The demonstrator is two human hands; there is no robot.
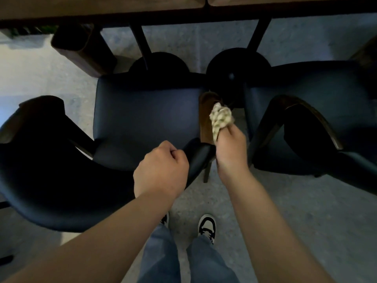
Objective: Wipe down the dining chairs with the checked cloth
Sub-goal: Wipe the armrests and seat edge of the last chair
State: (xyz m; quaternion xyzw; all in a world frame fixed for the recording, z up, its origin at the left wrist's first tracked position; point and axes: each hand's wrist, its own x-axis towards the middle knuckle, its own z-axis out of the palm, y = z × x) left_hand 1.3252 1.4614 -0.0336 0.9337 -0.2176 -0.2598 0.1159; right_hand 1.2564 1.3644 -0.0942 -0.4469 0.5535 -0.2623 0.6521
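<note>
Gripping the checked cloth (221,117) bunched into a wad, the right hand (231,149) has its fingers curled round the back of the bundle, so most of the fabric sticks out past the fingertips and lies against the brown wooden armrest (205,117) of the middle chair (142,119). The cloth looks soft, light and limp; it should crumple to any shape and cannot be damaged by squeezing, so a loose fistful taken at its middle seems the sensible hold, leaving a pad of fabric free in front to rub with. Bunched like this it may shed a corner or slide on smooth wood, so some pressure is probably needed. The left hand (161,170) sits at the top of the padded backrest (199,158), fingers curled, though whether they actually clasp the backrest edge cannot be told. A second chair (306,103) stands just to the right
</note>
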